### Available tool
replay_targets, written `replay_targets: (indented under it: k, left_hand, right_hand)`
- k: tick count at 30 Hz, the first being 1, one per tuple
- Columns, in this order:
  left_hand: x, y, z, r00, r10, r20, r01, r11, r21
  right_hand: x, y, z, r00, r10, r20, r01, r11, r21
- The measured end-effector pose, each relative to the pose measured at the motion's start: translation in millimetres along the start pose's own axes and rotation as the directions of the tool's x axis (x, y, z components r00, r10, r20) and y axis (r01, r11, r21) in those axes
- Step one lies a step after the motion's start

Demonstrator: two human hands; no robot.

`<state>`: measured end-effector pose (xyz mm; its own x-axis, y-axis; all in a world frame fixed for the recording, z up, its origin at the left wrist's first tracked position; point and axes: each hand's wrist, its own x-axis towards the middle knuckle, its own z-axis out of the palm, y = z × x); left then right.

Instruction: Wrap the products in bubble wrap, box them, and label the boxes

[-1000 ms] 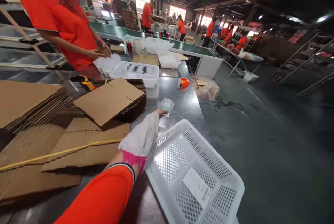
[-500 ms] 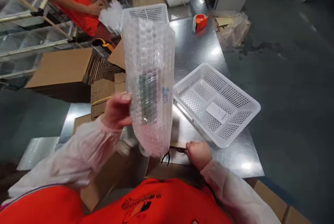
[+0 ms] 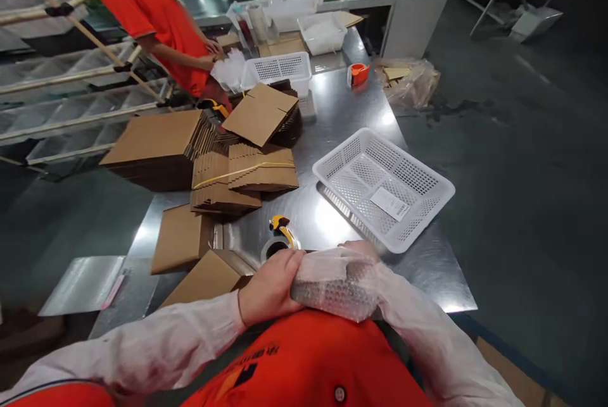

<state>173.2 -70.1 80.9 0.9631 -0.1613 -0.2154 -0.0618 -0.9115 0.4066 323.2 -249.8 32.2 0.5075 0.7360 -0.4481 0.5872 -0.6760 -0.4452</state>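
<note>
The bubble-wrap package (image 3: 330, 283) lies low against my shirt, tipped down, its contents hard to see through the wrap. My left hand (image 3: 273, 283) is closed on its left end, fingers curled over the top edge. Only the back of my right hand (image 3: 360, 247) shows behind the package's right end; its fingers are hidden. Just beyond my left hand is a tape dispenser (image 3: 284, 233) with a yellow handle and a tape roll. A white perforated basket (image 3: 439, 188) stands to the right, holding a printed paper slip (image 3: 389, 203).
Stacked flat cartons (image 3: 152, 138) and a yellow-strapped carton bundle (image 3: 244, 173) cover the table's left side. Open cartons (image 3: 183, 239) stand nearer. A co-worker (image 3: 156, 21) in orange is at the far left. An orange tape dispenser (image 3: 358, 75) sits by the right edge.
The bubble-wrap package has come down from upright in front of me to low against my body, my left hand still on it. My right hand is now mostly behind it.
</note>
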Motion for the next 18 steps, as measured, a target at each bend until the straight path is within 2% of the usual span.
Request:
replay_targets:
  k: [3,6,9,11,13,15,18]
  left_hand:
    - [4.0,11.0,-7.1,0.989,-0.042,0.141,0.015,0.983,0.183]
    - [12.4,19.2,-19.1,0.949,-0.002,0.315,-0.066,0.976,0.205]
    - [25.1,22.0,-23.4,0.913,0.007,0.408,-0.114,0.964,0.24]
    - [36.1,22.1,-17.7,0.894,-0.026,0.447,-0.123,0.946,0.301]
    - [47.5,22.5,-5.7,0.873,-0.043,0.486,-0.137,0.934,0.33]
    - [56.2,24.9,10.2,0.869,-0.057,0.491,-0.135,0.928,0.348]
    - [58.6,30.6,34.6,0.912,-0.075,0.403,-0.107,0.905,0.411]
  right_hand:
    - [3.7,10.6,-6.1,0.995,-0.064,0.081,0.061,0.997,0.042]
    - [3.1,23.8,-9.3,0.988,-0.124,0.095,0.108,0.981,0.161]
    - [0.0,36.8,-7.1,0.98,-0.17,0.107,0.13,0.942,0.309]
    - [-2.4,43.0,-4.1,0.985,-0.146,0.088,0.094,0.894,0.438]
    - [-5.5,45.1,-1.8,0.997,-0.066,0.03,0.042,0.859,0.51]
    - [-9.4,42.8,-1.2,0.998,0.03,-0.057,-0.001,0.894,0.448]
    - [-14.5,34.0,-2.6,0.985,0.118,-0.126,-0.077,0.954,0.289]
